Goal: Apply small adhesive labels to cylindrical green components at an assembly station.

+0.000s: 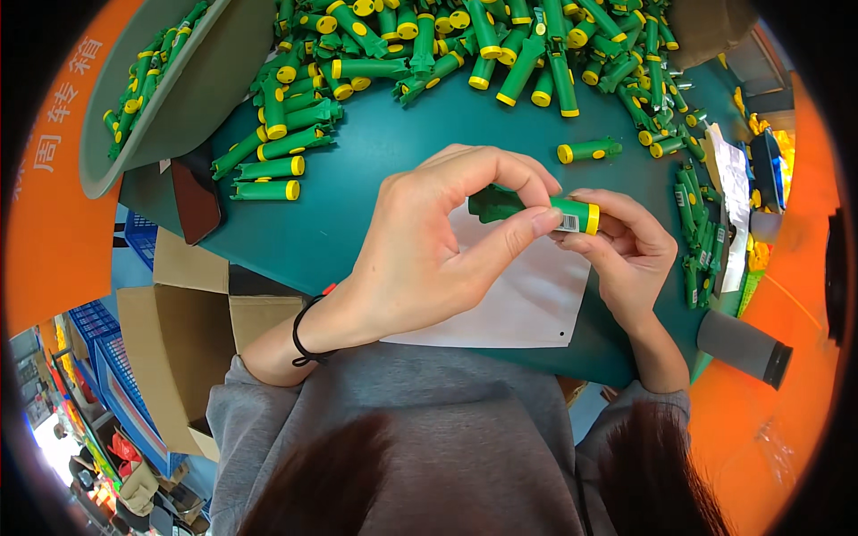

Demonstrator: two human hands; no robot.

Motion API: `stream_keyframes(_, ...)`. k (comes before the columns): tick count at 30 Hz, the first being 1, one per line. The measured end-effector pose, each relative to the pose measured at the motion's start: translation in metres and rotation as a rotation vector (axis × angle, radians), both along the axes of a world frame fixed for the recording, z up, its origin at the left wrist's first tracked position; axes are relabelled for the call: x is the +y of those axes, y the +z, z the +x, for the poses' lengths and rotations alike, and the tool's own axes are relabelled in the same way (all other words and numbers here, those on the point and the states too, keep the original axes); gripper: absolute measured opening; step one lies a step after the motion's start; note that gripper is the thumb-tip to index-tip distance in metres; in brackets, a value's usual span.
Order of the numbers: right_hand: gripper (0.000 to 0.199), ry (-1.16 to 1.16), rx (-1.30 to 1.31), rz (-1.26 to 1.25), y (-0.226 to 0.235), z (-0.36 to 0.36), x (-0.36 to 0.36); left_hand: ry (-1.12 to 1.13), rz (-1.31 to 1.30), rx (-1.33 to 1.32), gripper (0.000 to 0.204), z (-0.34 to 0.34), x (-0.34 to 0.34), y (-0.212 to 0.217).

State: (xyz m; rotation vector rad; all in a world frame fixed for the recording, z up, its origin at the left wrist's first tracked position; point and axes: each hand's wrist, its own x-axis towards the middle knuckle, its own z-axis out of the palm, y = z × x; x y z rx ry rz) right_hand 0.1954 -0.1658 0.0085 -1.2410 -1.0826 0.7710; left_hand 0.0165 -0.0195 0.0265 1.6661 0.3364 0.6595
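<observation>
Between my two hands is a green plastic tube point(542, 211) with a yellow end cap and a small white printed label on its side. My left hand point(447, 228) pinches it with thumb and forefinger near the label. The fingers of my right hand point(630, 241) are closed around the yellow-capped end. Below the tube a white sheet point(509, 313) lies on the green tabletop, partly covered by my left hand. One loose green tube point(590, 150) lies a little beyond my right hand.
A big heap of similar tubes point(527, 62) fills the table's far side. Labelled tubes point(695, 232) lie at the right edge, near a grey cylinder point(737, 347). At left are a grey bin point(192, 98) holding tubes, a dark phone-like slab point(195, 198) and an opened cardboard box point(170, 348).
</observation>
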Motion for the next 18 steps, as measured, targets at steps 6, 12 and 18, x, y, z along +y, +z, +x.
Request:
stream_keyframes(6, 0.04, -0.007, -0.031, -0.023, 0.0015, -0.0004, -0.0006, -0.013, 0.103, 0.029, 0.009, 0.0007, 0.0031, 0.002)
stream_keyframes(12, 0.039, -0.022, -0.064, -0.03, 0.0032, -0.0011, -0.0001, 0.003, 0.12, 0.059, 0.009, 0.0022, 0.0021, 0.0017)
stream_keyframes(18, 0.04, -0.03, -0.063, -0.067, 0.0045, -0.001, -0.0038, 0.009, 0.088, 0.085, 0.011, 0.0033, -0.0017, 0.0)
